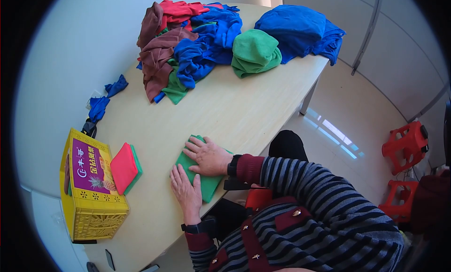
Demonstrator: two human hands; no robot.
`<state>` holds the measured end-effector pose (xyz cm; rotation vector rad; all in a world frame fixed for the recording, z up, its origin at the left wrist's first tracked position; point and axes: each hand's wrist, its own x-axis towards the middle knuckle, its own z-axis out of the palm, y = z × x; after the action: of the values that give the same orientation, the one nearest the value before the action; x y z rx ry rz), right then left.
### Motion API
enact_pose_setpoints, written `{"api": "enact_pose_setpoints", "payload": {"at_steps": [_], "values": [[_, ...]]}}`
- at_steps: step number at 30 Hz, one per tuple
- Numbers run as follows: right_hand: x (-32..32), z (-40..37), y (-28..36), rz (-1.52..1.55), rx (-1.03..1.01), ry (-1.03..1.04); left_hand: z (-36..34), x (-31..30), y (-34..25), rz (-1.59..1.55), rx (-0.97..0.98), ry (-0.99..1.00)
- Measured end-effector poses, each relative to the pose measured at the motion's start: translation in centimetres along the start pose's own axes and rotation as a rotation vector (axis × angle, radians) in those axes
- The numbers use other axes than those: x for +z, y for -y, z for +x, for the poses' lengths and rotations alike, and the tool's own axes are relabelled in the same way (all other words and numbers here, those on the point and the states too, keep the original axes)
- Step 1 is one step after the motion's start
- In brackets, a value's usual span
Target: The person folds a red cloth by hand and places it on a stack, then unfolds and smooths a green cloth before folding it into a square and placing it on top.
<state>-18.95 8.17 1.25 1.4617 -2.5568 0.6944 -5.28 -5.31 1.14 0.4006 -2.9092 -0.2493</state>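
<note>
A folded green cloth [209, 183] lies on the table close to my body. My left hand [187, 192] rests palm down on its near left part, fingers stretched out. Flat on the far part of the same cloth is my right hand [209, 157], its fingers spread and its thumb near the left hand. Neither hand grips anything. To the left, a folded pink-red cloth [124, 168] lies on top of a folded green one [137, 171], next to a yellow box.
The yellow box [98, 218] with a purple label stands at the table's left. Rumpled blue, brown, red and green cloths [188, 51] heap at the far end, beside a green bundle [256, 51] and a blue pile [296, 30]. Red stools [405, 147] stand on the floor.
</note>
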Motion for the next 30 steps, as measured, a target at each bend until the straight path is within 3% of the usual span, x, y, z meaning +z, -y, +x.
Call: {"api": "enact_pose_setpoints", "payload": {"at_steps": [9, 20, 30], "values": [[-1.3, 0.2, 0.5, -0.015, -0.007, 0.062, -0.6, -0.8, -0.9, -0.031, -0.081, 0.007], [-1.0, 0.9, 1.4, -0.075, -0.128, 0.078, -2.4, 0.2, -0.4, 0.0, -0.151, -0.187], [0.3, 1.3, 0.3, -0.072, -0.233, 0.094, -3.8, 0.4, -0.9, -0.042, -0.141, -0.232]]}}
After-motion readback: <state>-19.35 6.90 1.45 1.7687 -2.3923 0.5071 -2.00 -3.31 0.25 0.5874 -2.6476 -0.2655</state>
